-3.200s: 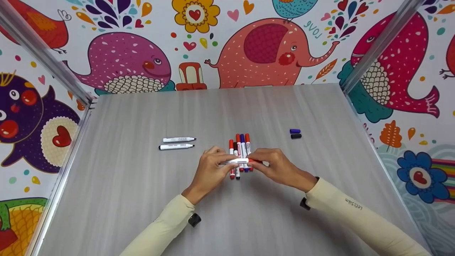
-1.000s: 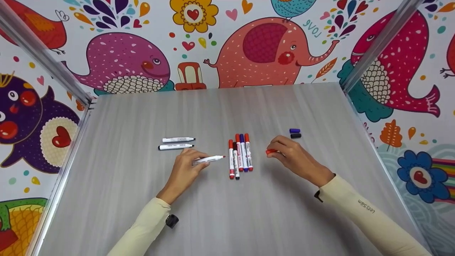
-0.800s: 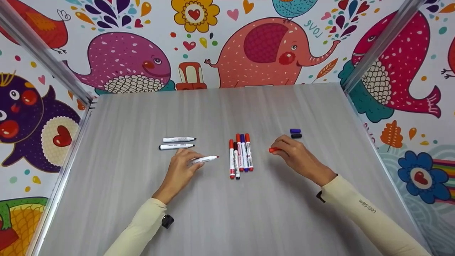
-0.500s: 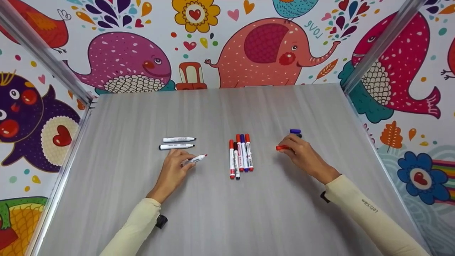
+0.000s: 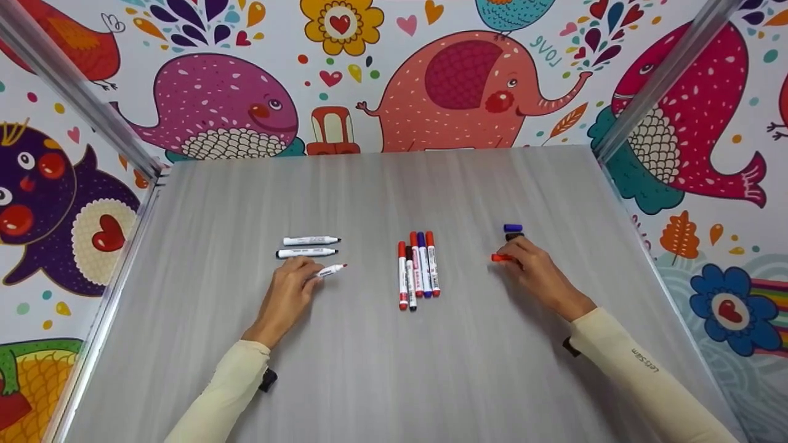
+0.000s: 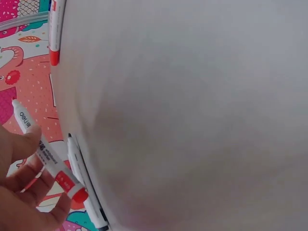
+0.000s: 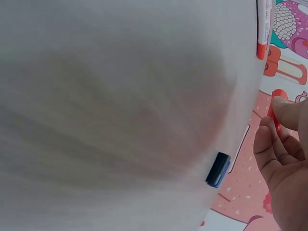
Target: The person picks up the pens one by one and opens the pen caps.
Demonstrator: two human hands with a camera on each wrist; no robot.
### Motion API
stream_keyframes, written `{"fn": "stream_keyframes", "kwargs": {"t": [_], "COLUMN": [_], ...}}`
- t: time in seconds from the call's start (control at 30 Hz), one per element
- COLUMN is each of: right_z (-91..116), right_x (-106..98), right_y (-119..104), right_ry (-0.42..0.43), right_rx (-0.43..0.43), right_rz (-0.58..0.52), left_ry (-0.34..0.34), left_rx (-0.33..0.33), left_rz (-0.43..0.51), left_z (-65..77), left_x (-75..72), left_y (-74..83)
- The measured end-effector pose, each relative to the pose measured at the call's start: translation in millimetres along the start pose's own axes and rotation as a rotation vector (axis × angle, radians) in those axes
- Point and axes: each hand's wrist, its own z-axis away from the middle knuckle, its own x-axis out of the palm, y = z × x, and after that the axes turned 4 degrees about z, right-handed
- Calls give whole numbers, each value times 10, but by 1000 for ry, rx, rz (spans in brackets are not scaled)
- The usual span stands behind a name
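Observation:
My left hand (image 5: 288, 295) pinches an uncapped red whiteboard marker (image 6: 48, 156), its red tip pointing away to the right. Just beyond that hand lie two uncapped black-tipped markers (image 5: 311, 240), side by side on the table. Between thumb and fingers my right hand (image 5: 538, 274) holds a red marker cap (image 7: 278, 103). Close past those fingers are a blue cap (image 5: 513, 227) and a black cap (image 7: 219, 169), the black one partly covered by the hand in the head view. Between the hands rests a row of several capped markers (image 5: 418, 264) in red, black and blue.
The grey wood-grain table (image 5: 381, 369) spreads under everything. Metal frame posts (image 5: 662, 80) rise at its back corners, and a wall printed with cartoon animals (image 5: 455, 92) stands behind it.
The hands have moved apart from the middle after the red cap came off its marker. The left went left toward the uncapped markers, the right went right toward the loose caps.

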Motion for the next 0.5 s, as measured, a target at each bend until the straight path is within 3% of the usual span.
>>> {"fn": "stream_keyframes", "kwargs": {"t": [0.3, 0.5], "right_z": [87, 146], "right_x": [17, 45], "right_y": [119, 245], "right_ry": [30, 56], "right_rx": [48, 33], "right_rz": [63, 73], "left_ry": [-23, -33], "left_rx": [112, 150], "left_rz": [-203, -240], "left_z": [47, 69], "left_x": [-57, -87], "left_y": [-218, -338]}}
